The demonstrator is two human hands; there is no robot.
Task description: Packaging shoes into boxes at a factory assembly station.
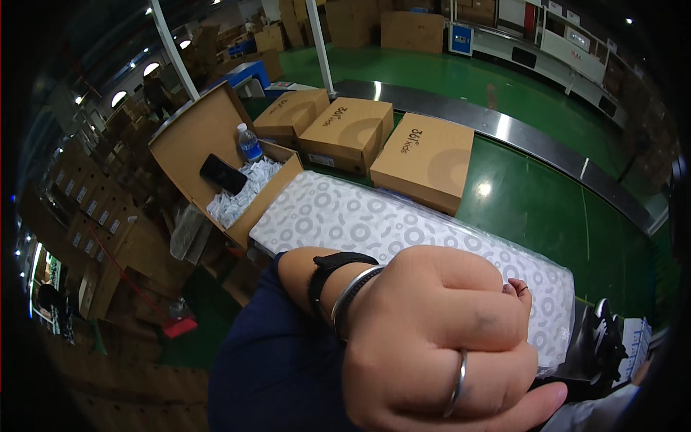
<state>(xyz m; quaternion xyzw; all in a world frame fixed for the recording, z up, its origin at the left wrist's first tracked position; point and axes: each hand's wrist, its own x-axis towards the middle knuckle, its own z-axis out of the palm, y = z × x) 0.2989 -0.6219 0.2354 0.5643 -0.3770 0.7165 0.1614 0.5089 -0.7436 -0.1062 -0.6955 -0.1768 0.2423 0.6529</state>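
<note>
Our left hand (pixel 439 338) is curled into fist, contents hidden; our right hand (pixel 520 289) mostly hides, its hold we cannot tell. By near patterned paper (pixel 360 210), we should touch gently.

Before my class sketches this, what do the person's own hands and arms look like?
The left hand wears a plain silver ring on one finger. At its wrist sit a silver bangle, a thin dark bracelet and a wider black band. Dark blue clothing borders the bare forearm. Whether the small fingertips beyond are the right hand's, I cannot tell.
</note>
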